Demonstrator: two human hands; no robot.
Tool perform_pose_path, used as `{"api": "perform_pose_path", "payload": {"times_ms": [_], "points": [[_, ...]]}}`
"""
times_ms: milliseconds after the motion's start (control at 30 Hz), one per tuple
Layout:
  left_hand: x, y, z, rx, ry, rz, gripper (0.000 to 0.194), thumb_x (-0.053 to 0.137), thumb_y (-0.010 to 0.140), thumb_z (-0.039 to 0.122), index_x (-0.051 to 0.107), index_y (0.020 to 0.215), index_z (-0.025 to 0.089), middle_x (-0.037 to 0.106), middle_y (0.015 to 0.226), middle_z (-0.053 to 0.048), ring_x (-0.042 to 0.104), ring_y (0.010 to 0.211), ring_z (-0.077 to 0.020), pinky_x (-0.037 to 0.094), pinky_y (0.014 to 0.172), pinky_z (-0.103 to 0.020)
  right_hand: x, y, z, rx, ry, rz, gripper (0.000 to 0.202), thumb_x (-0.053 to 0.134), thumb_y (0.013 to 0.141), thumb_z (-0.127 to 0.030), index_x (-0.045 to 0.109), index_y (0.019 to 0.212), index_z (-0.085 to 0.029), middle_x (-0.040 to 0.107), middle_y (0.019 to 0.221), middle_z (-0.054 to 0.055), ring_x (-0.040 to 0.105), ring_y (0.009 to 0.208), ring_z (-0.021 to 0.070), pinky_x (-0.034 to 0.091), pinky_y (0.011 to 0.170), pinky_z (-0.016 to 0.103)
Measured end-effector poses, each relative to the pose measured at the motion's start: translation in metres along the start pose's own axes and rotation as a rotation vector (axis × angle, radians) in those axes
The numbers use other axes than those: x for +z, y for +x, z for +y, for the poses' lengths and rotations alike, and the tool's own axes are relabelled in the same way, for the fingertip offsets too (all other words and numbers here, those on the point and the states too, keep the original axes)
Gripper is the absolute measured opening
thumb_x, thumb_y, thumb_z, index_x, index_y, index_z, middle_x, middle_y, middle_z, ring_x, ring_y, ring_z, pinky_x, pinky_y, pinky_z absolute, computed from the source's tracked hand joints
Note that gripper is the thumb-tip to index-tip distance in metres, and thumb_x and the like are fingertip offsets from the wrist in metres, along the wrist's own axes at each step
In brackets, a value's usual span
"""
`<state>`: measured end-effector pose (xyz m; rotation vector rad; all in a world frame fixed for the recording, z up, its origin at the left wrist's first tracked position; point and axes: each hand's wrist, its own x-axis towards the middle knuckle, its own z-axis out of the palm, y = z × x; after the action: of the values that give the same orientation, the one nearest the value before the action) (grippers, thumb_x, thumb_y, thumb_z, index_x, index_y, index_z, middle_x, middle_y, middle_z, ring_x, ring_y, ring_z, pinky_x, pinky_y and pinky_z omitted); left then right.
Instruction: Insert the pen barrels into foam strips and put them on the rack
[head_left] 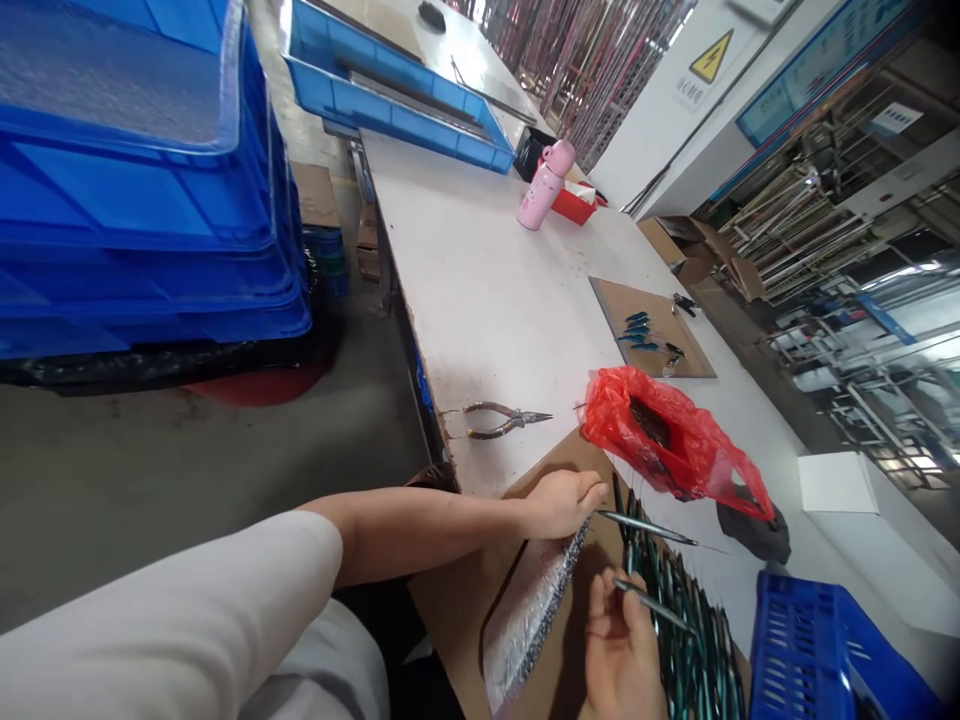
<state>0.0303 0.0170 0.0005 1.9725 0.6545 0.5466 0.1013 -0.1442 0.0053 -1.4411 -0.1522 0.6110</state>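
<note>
Thin, shiny grey-green stick (656,607): held in the right hand (619,650), between thumb and fingers, beside a pile of dark-green sticks (694,640) along the right edge of a brown cardboard sheet (465,600). Pinched the top of a silver sheet with a sparkly edge (525,620) in the left hand (559,502), by another thin grey stick (649,526); could not tell about touching. Saw metal pliers (516,418) near the white worktop's (480,280) left edge, a crinkly red plastic bag (705,440) by the cardboard's far corner.

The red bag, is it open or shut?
Open. The red bag gapes, and something dark shows inside, though I can't tell what.
</note>
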Motion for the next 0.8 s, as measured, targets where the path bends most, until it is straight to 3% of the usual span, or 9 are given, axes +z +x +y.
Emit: {"api": "perform_pose_path", "payload": {"times_ms": [100,200,367,600,800], "points": [[0.000,0.000,0.000,0.004,-0.004,0.002,0.041,0.019,0.091,0.040,0.051,0.080,0.018,0.056,0.071,-0.001,0.051,0.064,-0.0136,0.036,0.060,-0.024,0.024,-0.001,0.000,-0.029,0.048,0.064,0.018,0.067,0.065,-0.030,0.060,0.078,-0.020,0.066,0.080,0.001,0.062,0.083,0.0163,0.049,0.083,0.037],[0.000,0.000,0.001,0.003,0.032,0.011,0.042,0.019,0.091,0.042,0.051,0.078,0.018,0.056,0.069,-0.001,0.051,0.062,-0.0138,0.035,0.058,-0.025,0.034,0.000,0.003,-0.018,0.007,0.020,0.021,0.062,0.071,-0.037,0.059,0.081,-0.019,0.067,0.084,0.004,0.062,0.088,0.0199,0.047,0.087,0.041],[-0.002,0.000,0.005,-0.018,0.073,-0.018,0.044,0.017,0.091,0.043,0.051,0.080,0.018,0.057,0.070,-0.002,0.054,0.064,-0.0152,0.037,0.059,-0.025,0.035,-0.001,0.014,0.006,-0.096,0.039,0.031,0.055,0.075,-0.042,0.057,0.095,-0.017,0.067,0.080,0.007,0.063,0.082,0.0237,0.050,0.077,0.043],[0.000,0.001,0.005,-0.020,0.080,-0.061,0.044,0.017,0.091,0.044,0.052,0.082,0.018,0.060,0.076,-0.003,0.058,0.070,-0.0171,0.041,0.064,-0.027,0.043,-0.002,0.017,-0.005,-0.041,0.033,0.034,0.053,0.076,-0.040,0.054,0.106,-0.025,0.064,0.077,0.000,0.061,0.072,0.0190,0.050,0.065,0.034],[0.001,0.002,0.004,-0.005,0.073,-0.071,0.045,0.016,0.090,0.045,0.052,0.082,0.018,0.062,0.077,-0.005,0.059,0.070,-0.0188,0.041,0.063,-0.028,0.048,-0.005,0.013,0.032,-0.086,0.054,0.035,0.050,0.077,-0.042,0.054,0.106,-0.023,0.063,0.082,0.001,0.059,0.076,0.0186,0.049,0.066,0.032]]}}
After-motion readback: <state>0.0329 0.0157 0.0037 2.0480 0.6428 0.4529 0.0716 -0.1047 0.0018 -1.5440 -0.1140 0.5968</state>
